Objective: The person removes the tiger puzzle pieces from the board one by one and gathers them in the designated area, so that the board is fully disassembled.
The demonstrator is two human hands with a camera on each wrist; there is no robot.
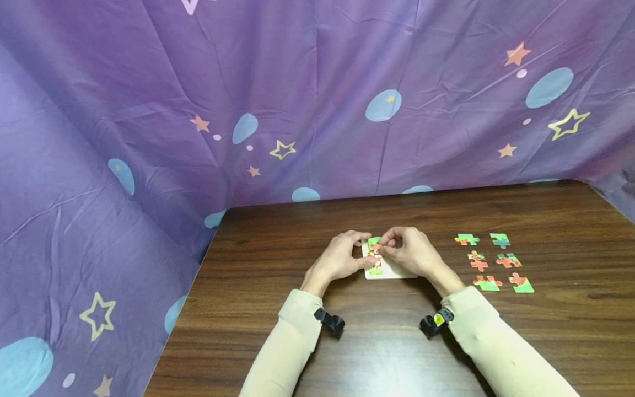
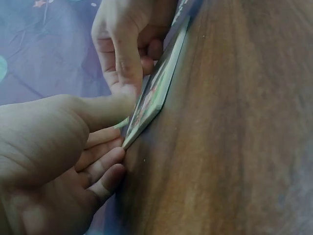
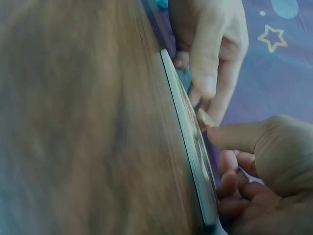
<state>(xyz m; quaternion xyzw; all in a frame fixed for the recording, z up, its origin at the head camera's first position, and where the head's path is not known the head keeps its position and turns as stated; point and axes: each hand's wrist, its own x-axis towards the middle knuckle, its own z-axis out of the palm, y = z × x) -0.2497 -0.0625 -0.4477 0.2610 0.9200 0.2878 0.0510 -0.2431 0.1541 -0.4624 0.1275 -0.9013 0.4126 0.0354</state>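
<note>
A white puzzle board (image 1: 395, 271) lies on the table, with red, white and green puzzle pieces (image 1: 375, 271) along its left side. My left hand (image 1: 338, 257) holds the board's left edge; its thumb rests over the laid pieces while the other fingers are at the edge. Between thumb and fingertips, my right hand (image 1: 415, 252) pinches a small puzzle piece (image 3: 205, 118) over the upper part of the laid column. The fingertips hide most of this piece. Both hands are close together, and the right one covers part of the board's right side.
Several loose puzzle pieces lie in two columns right of the board, among them a green and orange one (image 1: 467, 239) and a red and green corner (image 1: 521, 283). The brown wooden table (image 1: 258, 259) ends at a purple star-patterned cloth (image 1: 317, 110) behind and left.
</note>
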